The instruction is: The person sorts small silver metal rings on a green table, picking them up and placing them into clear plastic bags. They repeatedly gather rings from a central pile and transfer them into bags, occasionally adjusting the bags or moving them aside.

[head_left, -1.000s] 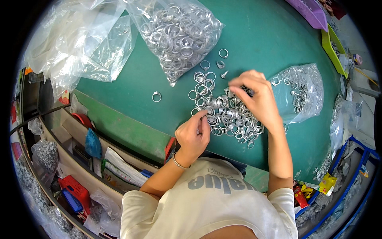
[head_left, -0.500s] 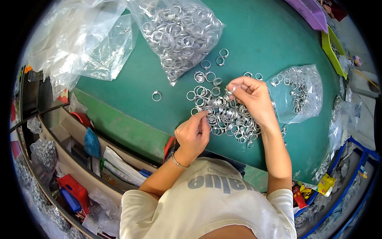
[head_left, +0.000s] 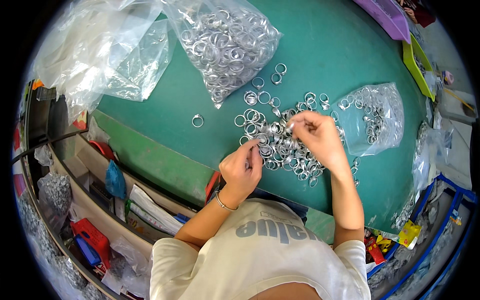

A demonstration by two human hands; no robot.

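A loose pile of silver rings [head_left: 292, 152] lies on the green tabletop in front of me. At its left edge, my left hand [head_left: 242, 169] is closed, thumb and index finger drawn together by the rings; what they grip is too small to make out. Over the pile's upper part, my right hand [head_left: 320, 140] pinches a silver ring [head_left: 289, 127] between thumb and fingertips. Beyond the pile, a clear plastic bag [head_left: 232, 47] is full of similar rings. A smaller clear bag [head_left: 375, 120] with some rings lies right of my right hand.
A single ring [head_left: 198, 120] lies apart on the left. Empty-looking clear plastic bags [head_left: 100, 55] cover the far left of the green table [head_left: 320, 40]. Purple [head_left: 387, 20] and lime-green [head_left: 418, 65] bins line the right edge. An open drawer [head_left: 135, 185] holds papers at lower left.
My right hand has moved slightly down and toward me, uncovering rings at the pile's far edge. My left hand has stayed nearly in place.
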